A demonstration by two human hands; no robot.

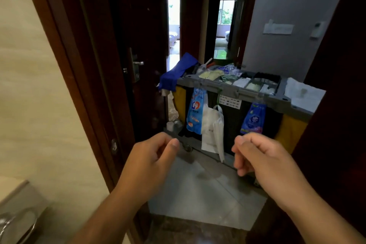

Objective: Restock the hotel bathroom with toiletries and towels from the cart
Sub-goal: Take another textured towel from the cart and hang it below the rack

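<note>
Left hand (150,157) and right hand (264,157), loosely curled, empty, before the cart (227,87).
Toiletries (243,82) sit in the cart's top tray, towels (305,95) at its right end; nothing carried, so restocking seems hardly begun.

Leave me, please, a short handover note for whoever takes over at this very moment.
Left hand: held out ahead, fingers loosely curled, holding nothing.
Right hand: the same, holding nothing.
Things: the cart stands just outside the doorway. Its top tray holds small packets in compartments, with a white folded stack, likely towels, at its right end. Two blue bags and a white plastic bag hang from its front.
Done: nothing in hand yet.
Left: reach the cart, take toiletries and towels, carry them into the bathroom.
</note>
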